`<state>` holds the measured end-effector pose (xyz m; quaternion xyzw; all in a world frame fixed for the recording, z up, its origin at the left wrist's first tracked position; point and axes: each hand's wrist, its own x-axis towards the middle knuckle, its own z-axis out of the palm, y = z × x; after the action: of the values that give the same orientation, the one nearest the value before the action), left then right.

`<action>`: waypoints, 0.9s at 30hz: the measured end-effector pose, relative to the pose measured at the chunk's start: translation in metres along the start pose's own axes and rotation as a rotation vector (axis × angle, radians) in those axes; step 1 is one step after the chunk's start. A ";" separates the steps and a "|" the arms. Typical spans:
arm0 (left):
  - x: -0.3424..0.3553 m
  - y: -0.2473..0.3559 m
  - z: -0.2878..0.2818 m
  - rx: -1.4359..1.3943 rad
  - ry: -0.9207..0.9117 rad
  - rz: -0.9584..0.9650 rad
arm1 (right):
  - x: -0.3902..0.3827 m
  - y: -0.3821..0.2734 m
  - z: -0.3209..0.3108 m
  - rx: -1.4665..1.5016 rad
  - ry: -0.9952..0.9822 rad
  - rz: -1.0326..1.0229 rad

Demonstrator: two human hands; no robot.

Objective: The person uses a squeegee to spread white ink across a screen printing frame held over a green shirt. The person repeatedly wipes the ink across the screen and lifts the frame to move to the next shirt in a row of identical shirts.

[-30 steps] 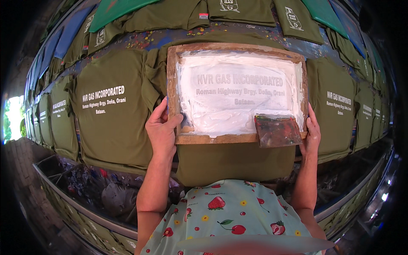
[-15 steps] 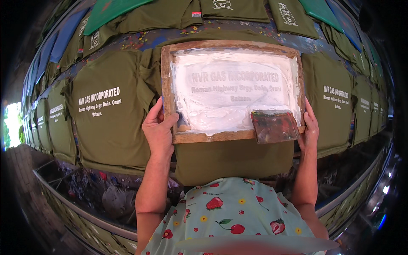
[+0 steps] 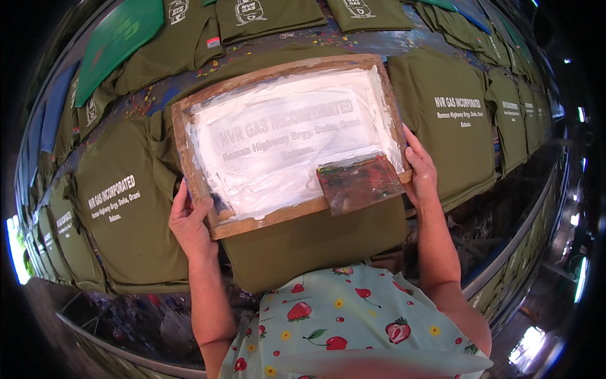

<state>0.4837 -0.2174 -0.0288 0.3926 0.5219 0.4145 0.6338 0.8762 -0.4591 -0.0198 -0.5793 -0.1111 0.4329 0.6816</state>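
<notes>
Between my hands is a wooden-framed printing screen point(image 3: 278, 72), its mesh smeared with white ink and showing lettering through it. My left hand point(image 3: 193, 221) grips the lower left side of the frame, thumb on top. On the lower right side my right hand point(image 3: 421, 167) holds the frame, fingers along its outer edge. A stained, flat squeegee point(image 3: 360, 185) rests in the screen's lower right corner and overhangs the front rail. Under the screen lies an olive green T-shirt point(image 3: 315, 243); whether frame and cloth touch I cannot tell.
Printed olive shirts lie to the left point(image 3: 126, 215) and right point(image 3: 448, 126). Folded shirts point(image 3: 271, 16) and a green board point(image 3: 120, 47) are at the far side. Paint spots cover the table surface point(image 3: 303, 39). A metal rail point(image 3: 511, 243) runs along the near right.
The view has turned, so the screen, hands and shirts appear shifted left and tilted. Both hands keep their hold on the frame, and the squeegee stays in its corner.
</notes>
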 end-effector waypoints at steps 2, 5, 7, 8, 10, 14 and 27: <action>-0.001 0.000 -0.001 0.009 0.016 -0.012 | 0.000 0.001 -0.001 0.012 0.005 0.009; 0.000 0.000 -0.002 0.049 0.020 -0.014 | 0.001 0.003 -0.005 -0.015 -0.024 -0.019; 0.000 0.000 -0.002 0.036 0.011 -0.017 | 0.002 0.007 -0.008 -0.036 -0.028 -0.039; 0.000 0.000 -0.001 0.045 0.018 -0.008 | 0.004 0.009 -0.009 -0.044 -0.026 -0.041; -0.001 0.000 0.000 0.027 0.019 -0.019 | 0.004 0.012 -0.012 -0.049 -0.039 -0.065; -0.001 0.001 0.001 0.039 0.015 -0.025 | 0.005 0.017 -0.016 -0.136 -0.029 -0.118; -0.003 -0.001 0.004 -0.046 0.008 0.039 | 0.003 0.013 -0.009 -0.108 -0.031 -0.148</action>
<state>0.4869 -0.2208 -0.0279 0.3864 0.5068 0.4402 0.6325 0.8781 -0.4641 -0.0351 -0.5989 -0.1873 0.3836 0.6776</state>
